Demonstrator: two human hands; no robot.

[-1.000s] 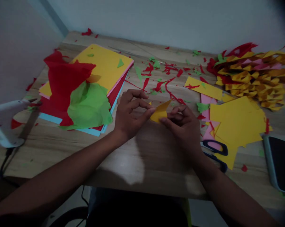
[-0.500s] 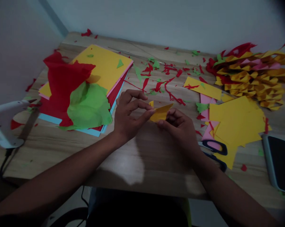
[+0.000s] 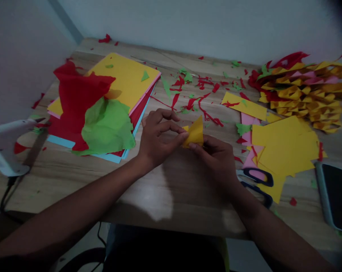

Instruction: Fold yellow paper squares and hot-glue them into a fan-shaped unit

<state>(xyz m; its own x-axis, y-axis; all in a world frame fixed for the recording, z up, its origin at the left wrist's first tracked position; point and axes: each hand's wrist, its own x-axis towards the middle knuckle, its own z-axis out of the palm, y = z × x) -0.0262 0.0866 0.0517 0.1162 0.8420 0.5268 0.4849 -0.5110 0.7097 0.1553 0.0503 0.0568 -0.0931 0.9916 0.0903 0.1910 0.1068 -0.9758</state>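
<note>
Between my two hands, above the middle of the table, is a small folded piece of yellow paper [image 3: 196,132]. My left hand [image 3: 161,138] pinches its left edge between thumb and forefinger, with the other fingers curled loosely. My right hand [image 3: 216,155] grips the lower right part, thumb in front and fingers behind. A pointed corner of the paper stands up above the right fingers. Just right of my right wrist lie dark-handled scissors [image 3: 257,177], their blades partly hidden by the wrist.
Coloured sheets [image 3: 125,75] with red crepe paper [image 3: 74,90] and green crepe paper [image 3: 108,124] lie left. A glue gun [image 3: 9,143] stands at far left. Yellow cut pieces [image 3: 284,143], a folded-paper cluster [image 3: 304,90] and a phone [image 3: 337,196] are right. Red scraps [image 3: 206,81] litter the back.
The yellow paper's free corner has turned from pointing right to pointing upward. My right fingers have closed in behind it, and my left hand has shifted slightly right.
</note>
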